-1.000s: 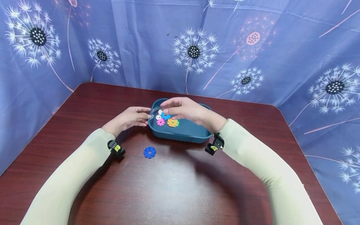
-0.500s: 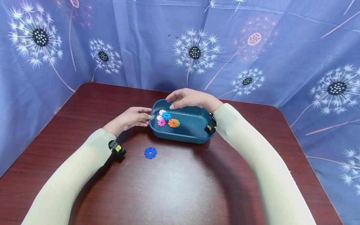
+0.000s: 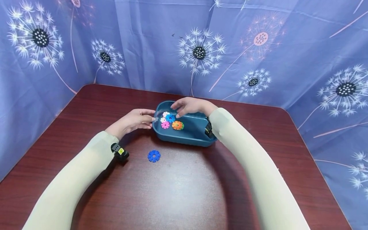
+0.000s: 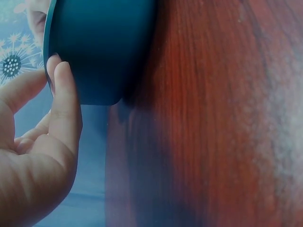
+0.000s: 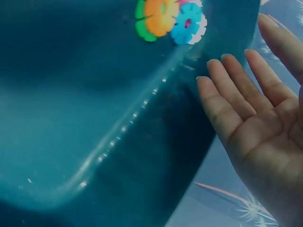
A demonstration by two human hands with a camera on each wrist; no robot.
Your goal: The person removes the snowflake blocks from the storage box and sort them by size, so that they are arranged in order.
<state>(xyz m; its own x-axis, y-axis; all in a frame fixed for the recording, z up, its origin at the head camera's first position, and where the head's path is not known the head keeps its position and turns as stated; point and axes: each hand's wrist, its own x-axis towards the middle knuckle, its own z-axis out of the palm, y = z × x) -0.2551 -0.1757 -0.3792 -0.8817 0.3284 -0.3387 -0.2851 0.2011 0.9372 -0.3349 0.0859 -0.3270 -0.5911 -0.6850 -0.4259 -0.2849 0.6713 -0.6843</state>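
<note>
In the head view a dark teal plastic basin (image 3: 184,140) stands on the table. My left hand (image 3: 133,121) pinches its left rim; the left wrist view shows fingertips (image 4: 64,71) against the basin wall (image 4: 102,52). Above the basin's back side hovers my right hand (image 3: 189,106), fingers extended, holding nothing. At the basin's left end lie notched plastic snowflake discs: a pink disc (image 3: 165,125), a light blue disc (image 3: 170,118), white discs (image 3: 165,114) and an orange disc (image 3: 177,125) over a green one (image 5: 147,34). Outside, in front, lies a dark blue disc (image 3: 154,156).
The dark red wooden table (image 3: 184,198) extends on all sides of the basin. A blue curtain (image 3: 149,48) with dandelion prints hangs behind it. Each wrist carries a small black camera, such as the left wrist camera (image 3: 119,152).
My right hand has drawn back from over the discs toward the basin's back rim, then lowered slightly. The left hand and the discs have stayed in place.
</note>
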